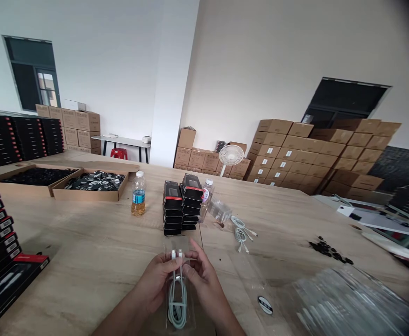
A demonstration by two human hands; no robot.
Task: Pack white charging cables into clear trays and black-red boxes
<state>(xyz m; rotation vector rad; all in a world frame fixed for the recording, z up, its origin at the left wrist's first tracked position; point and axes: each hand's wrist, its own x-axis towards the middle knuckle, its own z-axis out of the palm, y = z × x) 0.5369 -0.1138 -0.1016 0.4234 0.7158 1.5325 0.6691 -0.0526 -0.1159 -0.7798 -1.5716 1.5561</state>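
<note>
A coiled pale cable (178,308) lies in a clear plastic sleeve, its two white connectors side by side at the upper end. My left hand (155,280) is closed on the sleeve and cable from the left, its thumb by the connectors. My right hand (202,275) grips the same packet from the right, fingers curled behind it and thumb near the cable. Just beyond the hands stand two stacks of small black boxes (172,210). More coiled cables (240,231) rest on the wooden table (120,252) to the right.
A bottle of amber liquid (138,196) and cartons of black parts (95,184) stand back left. Black boxes (1,233) are stacked at the left edge. Clear plastic sleeves (344,303), a round label (265,305) and small black pieces (330,252) lie at right.
</note>
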